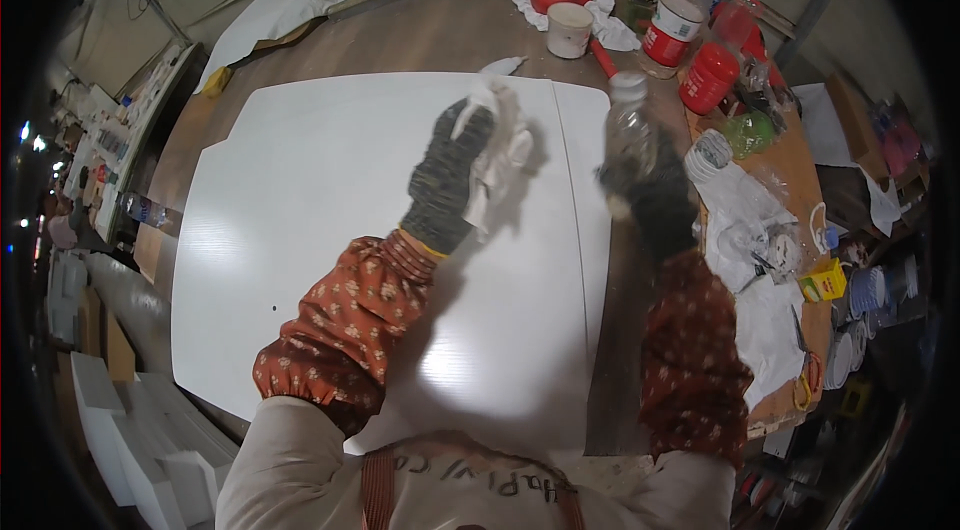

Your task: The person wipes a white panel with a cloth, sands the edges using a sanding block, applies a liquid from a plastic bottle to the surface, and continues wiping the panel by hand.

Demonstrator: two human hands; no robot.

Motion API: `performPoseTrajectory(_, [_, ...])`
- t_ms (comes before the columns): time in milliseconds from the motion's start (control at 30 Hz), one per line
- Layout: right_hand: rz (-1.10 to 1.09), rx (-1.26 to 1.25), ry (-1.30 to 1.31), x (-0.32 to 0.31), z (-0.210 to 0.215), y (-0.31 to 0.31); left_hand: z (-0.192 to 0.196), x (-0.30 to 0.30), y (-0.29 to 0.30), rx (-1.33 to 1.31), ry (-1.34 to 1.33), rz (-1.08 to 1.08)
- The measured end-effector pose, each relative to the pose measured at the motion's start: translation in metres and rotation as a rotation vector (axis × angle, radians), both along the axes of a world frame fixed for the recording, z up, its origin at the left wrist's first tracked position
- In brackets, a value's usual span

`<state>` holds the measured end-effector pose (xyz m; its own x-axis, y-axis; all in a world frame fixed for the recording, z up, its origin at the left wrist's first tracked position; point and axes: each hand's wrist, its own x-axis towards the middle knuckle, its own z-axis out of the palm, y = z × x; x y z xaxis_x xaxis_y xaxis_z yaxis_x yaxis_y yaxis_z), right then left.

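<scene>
While the left hand (447, 165), in a dark grey knitted glove, is over the large white glossy flat panel (300, 220), we find its fingers closed on a crumpled white cloth (503, 155). The right hand (650, 198), also dark-gloved and blurred, appears to have its fingers wrapped around a clear plastic bottle with a whitish cap (630, 120), near the panel's right edge. The panel lies flat on the brown wooden surface (430, 38); a thin dark line (578, 240) runs down its right part (we cannot tell whether it is a joint or a groove). For sound wiping, we would advise a flat cloth pad, even pressure, overlapping strokes, lighter passes across that line, and the bottle kept upright.
</scene>
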<state>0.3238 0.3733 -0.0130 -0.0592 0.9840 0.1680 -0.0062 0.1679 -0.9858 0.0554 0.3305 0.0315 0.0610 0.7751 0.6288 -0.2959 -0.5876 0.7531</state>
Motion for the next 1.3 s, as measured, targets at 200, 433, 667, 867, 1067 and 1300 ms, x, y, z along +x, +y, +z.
performPoseTrajectory(200, [-0.369, 0.380, -0.550, 0.009, 0.019, 0.106, -0.004, -0.072, 0.024, -0.530, -0.239, 0.085])
performPoseTrajectory(433, [-0.714, 0.433, -1.069, 0.072, -0.078, 0.196, -0.021, -0.022, 0.063, -0.264, 0.198, 0.215])
performPoseTrajectory(667, [-0.703, 0.817, -1.264, 0.029, -0.058, 0.124, -0.061, 0.012, 0.129, 0.355, 1.041, 0.135])
performPoseTrajectory(867, [-0.236, 0.220, -0.307, 0.006, -0.013, -0.030, -0.056, -0.018, 0.182, 0.756, 1.455, 0.509])
performPoseTrajectory(1067, [-0.191, 0.027, -0.089, -0.013, 0.035, -0.129, -0.049, 0.019, 0.040, 0.517, 1.415, 0.260])
performPoseTrajectory(1300, [-0.202, -0.003, -0.278, -0.012, 0.043, -0.206, -0.069, 0.012, -0.108, 0.337, 1.157, -0.153])
